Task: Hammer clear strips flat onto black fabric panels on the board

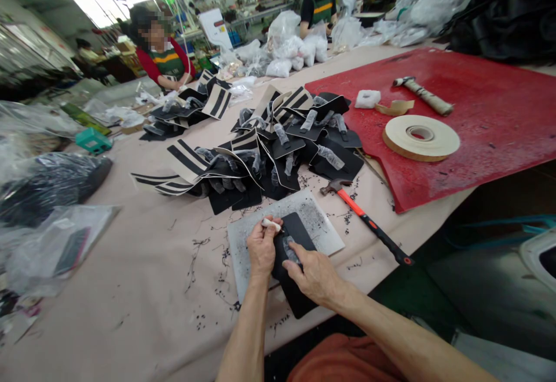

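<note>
A black panel (pixel 297 295) with rounded corners lies tilted across a white board (pixel 328 231) speckled with black bits. My left hand (pixel 262 251) is closed around a small white-handled tool (pixel 271 225), its thin tip over the panel's upper left edge. The tool's exact kind is not clear. On the panel sits a strap wrapped in clear plastic (pixel 290 250). My right hand (pixel 319 275) grips this strap between thumb and index finger, the other fingers curled underneath. Right of the board lies a claw hammer (pixel 362 217) with an orange and black handle.
A heap of black panels (pixel 278 144) with wrapped straps lies beyond the board. On a red sheet (pixel 490 104) rest a tape roll (pixel 421 137) and a taped mallet-like tool (pixel 425 95). Plastic bags (pixel 291 46) line the far side, near two people in striped aprons.
</note>
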Available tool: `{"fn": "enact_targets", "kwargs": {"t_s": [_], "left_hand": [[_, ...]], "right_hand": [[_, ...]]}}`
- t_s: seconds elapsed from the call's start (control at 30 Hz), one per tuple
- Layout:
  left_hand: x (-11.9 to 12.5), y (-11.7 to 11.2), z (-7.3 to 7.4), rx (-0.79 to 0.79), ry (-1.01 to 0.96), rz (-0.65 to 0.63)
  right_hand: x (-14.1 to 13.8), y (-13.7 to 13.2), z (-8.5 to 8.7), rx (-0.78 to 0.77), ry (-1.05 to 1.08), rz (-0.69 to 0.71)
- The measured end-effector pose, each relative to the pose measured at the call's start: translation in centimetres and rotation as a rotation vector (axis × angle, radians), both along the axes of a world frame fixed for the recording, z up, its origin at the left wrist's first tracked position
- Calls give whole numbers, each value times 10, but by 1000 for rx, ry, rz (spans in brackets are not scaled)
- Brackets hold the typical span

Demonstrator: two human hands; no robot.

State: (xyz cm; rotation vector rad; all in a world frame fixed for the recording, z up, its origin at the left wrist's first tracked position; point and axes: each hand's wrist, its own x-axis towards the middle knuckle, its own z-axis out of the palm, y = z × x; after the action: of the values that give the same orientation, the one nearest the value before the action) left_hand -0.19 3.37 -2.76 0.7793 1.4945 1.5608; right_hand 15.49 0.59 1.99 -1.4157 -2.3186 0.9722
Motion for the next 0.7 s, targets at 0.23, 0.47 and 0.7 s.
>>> {"fn": "enact_targets", "kwargs": {"t_s": [0.23, 0.47, 0.7], "left_hand": [[-1, 0, 9, -31, 262, -33], [-5, -1, 17, 19, 522, -166], [-5, 6, 13, 38, 566, -231]], "right_hand": [[1, 0, 0, -32, 18, -5], [34, 19, 2, -40, 246, -25], [140, 82, -15, 418, -380, -353]]}}
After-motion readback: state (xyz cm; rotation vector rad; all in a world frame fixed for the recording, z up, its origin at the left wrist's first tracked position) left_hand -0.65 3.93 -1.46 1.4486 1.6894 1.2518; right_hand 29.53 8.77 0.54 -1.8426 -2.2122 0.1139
